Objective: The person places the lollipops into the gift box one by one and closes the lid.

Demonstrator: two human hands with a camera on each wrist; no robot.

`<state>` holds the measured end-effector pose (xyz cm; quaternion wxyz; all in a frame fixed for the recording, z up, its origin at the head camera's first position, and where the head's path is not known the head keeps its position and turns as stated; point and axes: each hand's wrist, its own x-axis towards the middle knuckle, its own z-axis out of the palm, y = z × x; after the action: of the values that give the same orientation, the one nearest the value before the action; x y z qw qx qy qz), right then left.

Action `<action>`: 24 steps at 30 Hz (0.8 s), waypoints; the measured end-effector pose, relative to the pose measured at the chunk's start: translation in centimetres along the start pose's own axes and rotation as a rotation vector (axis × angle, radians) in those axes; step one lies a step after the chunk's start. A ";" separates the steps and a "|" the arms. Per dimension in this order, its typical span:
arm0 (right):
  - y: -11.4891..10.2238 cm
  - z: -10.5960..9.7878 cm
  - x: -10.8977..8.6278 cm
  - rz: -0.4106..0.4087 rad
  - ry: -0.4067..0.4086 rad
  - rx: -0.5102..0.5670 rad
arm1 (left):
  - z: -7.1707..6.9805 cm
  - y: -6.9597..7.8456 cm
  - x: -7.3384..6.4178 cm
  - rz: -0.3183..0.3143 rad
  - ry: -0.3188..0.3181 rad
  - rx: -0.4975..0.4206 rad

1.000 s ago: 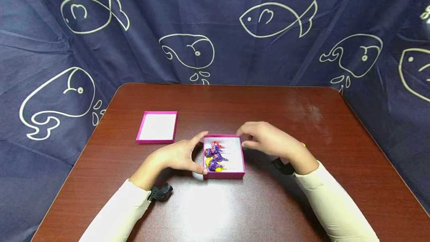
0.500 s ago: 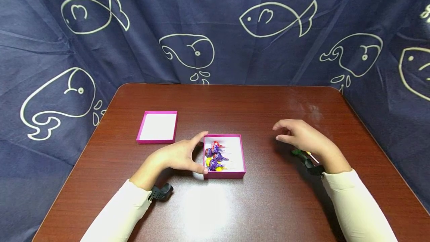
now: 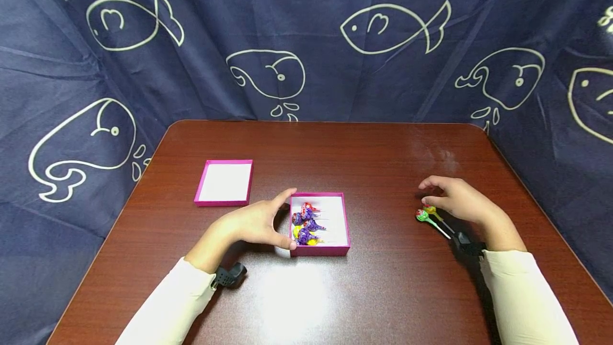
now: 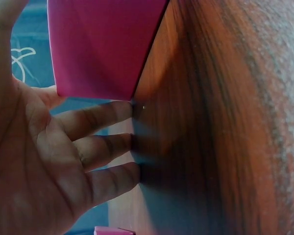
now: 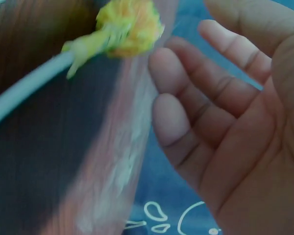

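An uncovered pink box (image 3: 320,250) with a white inside stands mid-table, several wrapped lollipops (image 3: 306,225) lying along its left part. Its left side is held by my left hand (image 3: 258,221), thumb at the near corner and index finger at the far corner. In the left wrist view, the other fingers (image 4: 105,152) extend below the box's pink wall (image 4: 100,49). On the right, my right hand (image 3: 462,198) hovers by a yellow lollipop (image 3: 430,210) and a green one (image 3: 422,215). The right wrist view shows its fingers loosely bent beside the yellow lollipop (image 5: 130,27), apparently holding nothing.
A shallow pink lid (image 3: 224,181), white inside up, lies left of the box and farther back. The brown table (image 3: 335,153) ends at a dark blue curtain (image 3: 306,25) with fish drawings, which hangs behind and along the sides.
My right hand has moved away from the box's right side to the lollipops on the right, which now show beneath it. The left hand and the box have stayed put.
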<state>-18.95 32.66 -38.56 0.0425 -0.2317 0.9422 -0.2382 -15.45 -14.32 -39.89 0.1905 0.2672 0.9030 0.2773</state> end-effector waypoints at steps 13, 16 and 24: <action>1.4 0.2 -1.0 0.061 -0.108 -0.014 | 0.1 0.0 -0.1 0.009 0.005 0.007; 1.5 0.4 -1.0 0.052 -0.101 -0.017 | 0.1 0.0 -0.1 0.012 0.005 0.010; 1.7 0.5 -1.0 0.035 -0.102 0.016 | 0.0 0.1 -0.1 -0.002 -0.003 0.004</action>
<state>-18.68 34.19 -39.87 0.0967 -0.2267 0.9408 -0.2327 -15.35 -14.36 -39.79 0.1914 0.2674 0.9036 0.2747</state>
